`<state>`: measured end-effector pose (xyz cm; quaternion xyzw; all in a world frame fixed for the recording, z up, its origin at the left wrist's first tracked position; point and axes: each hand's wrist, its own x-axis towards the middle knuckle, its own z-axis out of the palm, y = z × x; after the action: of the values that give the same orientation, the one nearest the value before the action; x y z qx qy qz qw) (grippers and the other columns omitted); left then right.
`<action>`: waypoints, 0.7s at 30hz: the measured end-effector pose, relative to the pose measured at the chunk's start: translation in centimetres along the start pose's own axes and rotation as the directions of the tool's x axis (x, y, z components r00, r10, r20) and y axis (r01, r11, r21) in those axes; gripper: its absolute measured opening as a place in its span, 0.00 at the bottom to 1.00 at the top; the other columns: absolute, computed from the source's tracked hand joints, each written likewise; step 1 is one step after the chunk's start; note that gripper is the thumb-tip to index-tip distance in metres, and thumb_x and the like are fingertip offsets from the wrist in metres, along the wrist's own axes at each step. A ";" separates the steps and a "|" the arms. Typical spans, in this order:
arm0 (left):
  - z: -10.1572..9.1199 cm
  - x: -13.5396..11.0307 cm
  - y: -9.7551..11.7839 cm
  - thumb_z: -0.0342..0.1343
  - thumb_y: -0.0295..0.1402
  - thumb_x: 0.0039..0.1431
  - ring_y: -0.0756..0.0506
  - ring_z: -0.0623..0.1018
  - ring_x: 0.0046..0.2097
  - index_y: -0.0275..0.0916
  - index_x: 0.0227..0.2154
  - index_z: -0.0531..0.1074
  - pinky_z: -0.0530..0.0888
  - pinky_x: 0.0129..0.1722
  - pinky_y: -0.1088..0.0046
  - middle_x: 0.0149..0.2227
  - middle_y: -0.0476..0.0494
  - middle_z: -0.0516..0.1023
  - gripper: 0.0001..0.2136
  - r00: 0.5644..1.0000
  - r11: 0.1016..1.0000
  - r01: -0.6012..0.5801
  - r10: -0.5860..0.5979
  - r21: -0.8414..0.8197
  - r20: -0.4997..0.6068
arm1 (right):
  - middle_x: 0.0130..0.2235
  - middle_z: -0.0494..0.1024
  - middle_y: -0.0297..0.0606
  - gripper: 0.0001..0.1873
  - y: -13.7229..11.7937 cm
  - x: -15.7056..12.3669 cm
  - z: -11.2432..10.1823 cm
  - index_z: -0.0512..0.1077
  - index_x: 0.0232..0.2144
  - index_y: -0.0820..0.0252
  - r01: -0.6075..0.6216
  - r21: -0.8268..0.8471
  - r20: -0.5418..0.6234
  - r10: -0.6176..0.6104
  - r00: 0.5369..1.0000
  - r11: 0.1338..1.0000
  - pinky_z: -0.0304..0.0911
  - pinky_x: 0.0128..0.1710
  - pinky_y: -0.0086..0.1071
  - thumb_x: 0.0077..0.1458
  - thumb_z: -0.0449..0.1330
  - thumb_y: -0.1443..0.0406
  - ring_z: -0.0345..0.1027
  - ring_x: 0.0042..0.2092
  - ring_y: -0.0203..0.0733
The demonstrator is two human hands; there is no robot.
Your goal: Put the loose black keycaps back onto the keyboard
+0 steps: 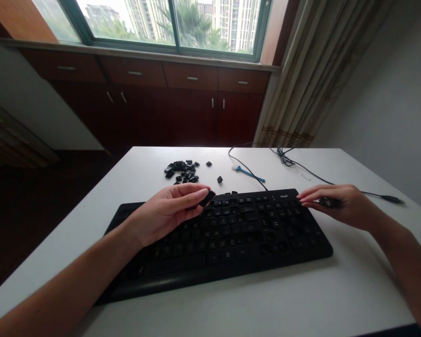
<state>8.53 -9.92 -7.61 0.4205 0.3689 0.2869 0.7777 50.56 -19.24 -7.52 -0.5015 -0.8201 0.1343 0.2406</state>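
Note:
My left hand (177,206) is closed over the left half of a black keyboard (210,276), pinching a black keycap (206,197) between thumb and fingers. The keyboard lies slightly askew on the white table, and several of its key positions show bare sockets. At the keyboard's upper right corner, my right hand (340,203) has its thumb and fingertips pressed together. Something dark shows in its palm, too shadowed to name. Behind the left hand lies a heap of loose black keycaps (182,171).
Two single keycaps (220,179) lie right of the heap. A blue brush-like tool (250,174) rests behind the keyboard, near a thin bent wire (306,177). The black cable (284,157) runs coiled to a plug (392,199) at right. Cabinets (154,112) stand beyond the white table (266,295).

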 end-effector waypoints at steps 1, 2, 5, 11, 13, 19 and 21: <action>0.0 0.0 0.0 0.67 0.31 0.56 0.52 0.80 0.40 0.39 0.41 0.81 0.80 0.41 0.83 0.43 0.44 0.81 0.10 1.000 1.000 -0.001 0.001 -0.001 0.004 | 0.45 0.83 0.35 0.09 0.0 0.0 0.0 0.80 0.41 0.49 0.008 -0.005 0.000 -0.008 1.000 1.000 0.75 0.46 0.36 0.57 0.66 0.65 0.79 0.44 0.45; -0.1 0.0 0.0 0.67 0.31 0.56 0.52 0.80 0.41 0.39 0.41 0.81 0.80 0.41 0.83 0.43 0.43 0.81 0.10 1.000 1.000 -0.002 0.002 0.000 0.006 | 0.45 0.83 0.35 0.09 0.0 0.0 0.0 0.80 0.42 0.49 0.013 -0.008 -0.001 -0.013 1.000 1.000 0.75 0.46 0.36 0.57 0.66 0.65 0.79 0.44 0.45; -0.1 0.0 0.0 0.67 0.31 0.56 0.51 0.80 0.40 0.39 0.41 0.81 0.80 0.41 0.83 0.44 0.43 0.81 0.10 1.000 1.000 -0.003 0.003 0.005 0.001 | 0.45 0.83 0.36 0.10 -0.1 0.1 0.1 0.80 0.43 0.49 0.005 -0.008 -0.007 -0.005 1.000 1.000 0.75 0.46 0.37 0.57 0.66 0.64 0.79 0.45 0.46; -0.1 0.0 -0.1 0.66 0.31 0.57 0.51 0.80 0.41 0.40 0.41 0.81 0.79 0.41 0.82 0.44 0.42 0.81 0.09 1.000 1.000 -0.004 0.004 0.017 0.002 | 0.45 0.83 0.36 0.10 0.0 0.0 -0.2 0.80 0.42 0.48 -0.001 -0.008 -0.049 0.001 0.999 1.000 0.75 0.47 0.40 0.57 0.65 0.63 0.79 0.45 0.48; -0.2 0.0 -0.1 0.66 0.31 0.57 0.50 0.81 0.41 0.40 0.41 0.81 0.79 0.41 0.82 0.45 0.42 0.81 0.09 1.000 1.000 -0.006 0.006 0.019 -0.002 | 0.45 0.83 0.36 0.10 0.1 0.0 -0.3 0.80 0.42 0.47 -0.012 -0.002 -0.040 0.012 0.999 1.000 0.76 0.46 0.41 0.57 0.65 0.62 0.79 0.44 0.49; -0.3 0.1 -0.2 0.66 0.31 0.57 0.50 0.81 0.41 0.39 0.42 0.81 0.80 0.41 0.82 0.45 0.42 0.81 0.09 1.000 1.000 -0.005 0.005 0.016 -0.004 | 0.45 0.83 0.37 0.10 -0.1 0.1 -0.1 0.81 0.42 0.47 -0.014 -0.008 -0.027 0.014 1.000 1.000 0.76 0.46 0.40 0.57 0.66 0.62 0.79 0.44 0.48; -0.2 0.0 -0.2 0.66 0.31 0.57 0.50 0.80 0.41 0.39 0.41 0.81 0.80 0.42 0.82 0.44 0.42 0.81 0.09 1.000 1.000 -0.001 0.001 0.011 -0.004 | 0.45 0.83 0.37 0.10 -0.2 0.1 0.0 0.80 0.42 0.47 -0.004 -0.014 -0.024 0.004 1.000 1.000 0.75 0.45 0.40 0.57 0.65 0.63 0.78 0.44 0.48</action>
<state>8.38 -9.89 -7.85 0.4243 0.3719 0.2862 0.7744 50.44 -19.25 -7.38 -0.5063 -0.8171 0.1229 0.2468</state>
